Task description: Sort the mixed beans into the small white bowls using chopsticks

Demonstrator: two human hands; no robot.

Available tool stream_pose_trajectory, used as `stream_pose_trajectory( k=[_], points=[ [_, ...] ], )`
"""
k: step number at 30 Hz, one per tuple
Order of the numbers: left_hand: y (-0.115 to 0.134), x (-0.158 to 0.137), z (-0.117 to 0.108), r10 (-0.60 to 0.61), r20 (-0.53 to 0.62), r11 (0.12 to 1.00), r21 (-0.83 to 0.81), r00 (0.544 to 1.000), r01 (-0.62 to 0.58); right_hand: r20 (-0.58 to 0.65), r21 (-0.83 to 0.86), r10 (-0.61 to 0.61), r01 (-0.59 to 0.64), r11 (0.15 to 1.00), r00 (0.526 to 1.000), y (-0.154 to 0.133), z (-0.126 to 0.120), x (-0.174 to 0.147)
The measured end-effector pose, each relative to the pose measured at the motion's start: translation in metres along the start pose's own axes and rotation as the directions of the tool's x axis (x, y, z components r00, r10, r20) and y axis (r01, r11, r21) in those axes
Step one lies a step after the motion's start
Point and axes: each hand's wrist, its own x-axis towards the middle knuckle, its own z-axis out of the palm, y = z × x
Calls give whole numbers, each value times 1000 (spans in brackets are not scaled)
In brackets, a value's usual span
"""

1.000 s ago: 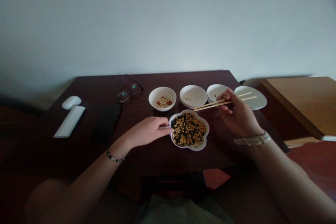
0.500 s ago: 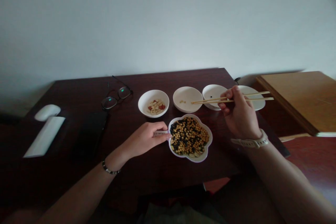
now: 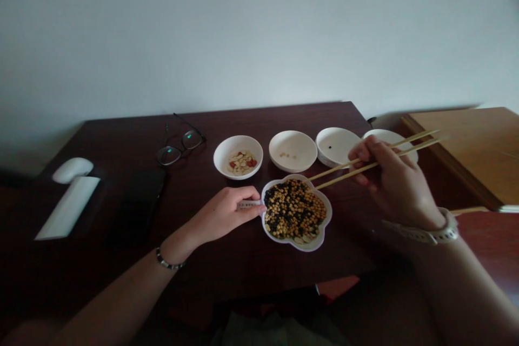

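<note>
My left hand pinches the side of a white flower-shaped bowl, thumb on its rim. Yellow and black beans fill the bowl, with some pale flat pieces at its near edge. My right hand is closed on a pair of wooden chopsticks, their tips just above the bowl's far right rim. Behind stand white round bowls: one has pale and reddish pieces, another a few yellow beans, and a third one black bean. A fourth bowl is partly behind my right hand.
Eyeglasses lie on the dark table at the left. Nearer are a white rounded object, a white slab and a dark flat object. A wooden surface stands to the right, a wall behind.
My right hand has moved right and slightly nearer, bringing the chopstick tips from the second round bowl to the flower-shaped bowl's rim. More yellow beans show in that round bowl. My left hand keeps its hold.
</note>
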Motion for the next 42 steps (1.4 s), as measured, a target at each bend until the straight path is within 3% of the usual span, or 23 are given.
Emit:
stream_pose_trajectory(
  k=[3, 7, 19, 26, 31, 37, 42],
  points=[
    [1, 0, 0, 2, -9, 1000, 10, 1000, -2, 146, -202, 49, -19, 979, 988, 3, 2, -8],
    [5, 0, -2, -5, 8, 1000, 11, 1000, 5, 235, -262, 19, 44, 964, 972, 13, 8, -11],
    [8, -1, -2, -7, 8, 1000, 9, 1000, 7, 108, -146, -50, 66, 987, 993, 22, 2, -5],
    [10, -1, -3, -16, 12, 1000, 15, 1000, 15, 210, -204, -31, 75, 976, 977, 24, 6, -6],
    [11, -2, -4, -10, 11, 1000, 5, 1000, 10, 173, -209, -43, 79, 975, 984, 27, 14, -7],
    [11, -2, -3, -15, 12, 1000, -1, 1000, 15, 82, -113, -38, 47, 992, 996, 28, 11, -3],
    [10, -2, -3, -28, 13, 1000, -4, 1000, 28, 74, 9, 9, -10, 1000, 997, 24, 6, 0]
  ],
)
